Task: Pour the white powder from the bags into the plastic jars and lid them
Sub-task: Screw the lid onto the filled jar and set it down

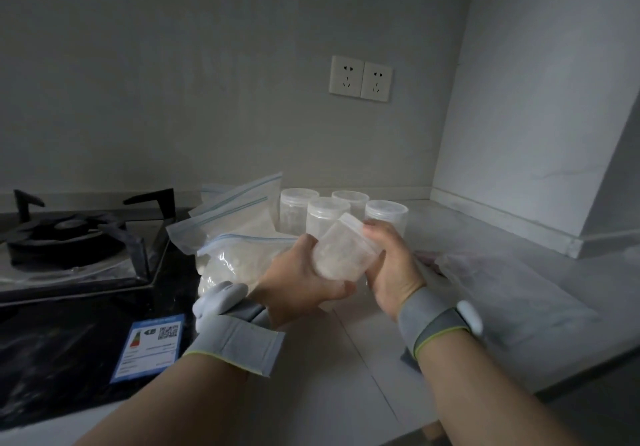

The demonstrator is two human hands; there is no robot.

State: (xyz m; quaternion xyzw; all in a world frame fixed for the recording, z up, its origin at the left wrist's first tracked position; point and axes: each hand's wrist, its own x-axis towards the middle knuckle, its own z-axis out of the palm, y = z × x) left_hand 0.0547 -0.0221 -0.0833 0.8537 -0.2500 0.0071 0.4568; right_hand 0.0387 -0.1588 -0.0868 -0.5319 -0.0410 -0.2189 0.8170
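At the middle of the counter [363, 359] a tilted jar [341, 255] is held above the surface, with the left hand [304, 283] under and left of it and the right hand [391, 265] on its right side. Just behind it stand four jars [327, 215] in a cluster near the far wall. Left of those lie stacked bags [235, 210] — the nearest bag [235, 262] is just beside the left hand. Farther left sits the stove [69, 244], a sticker [149, 345] on its near edge. Sockets [360, 80] are on the far wall, above the jars.

Gas stove [65, 237], wall sockets [360, 80].
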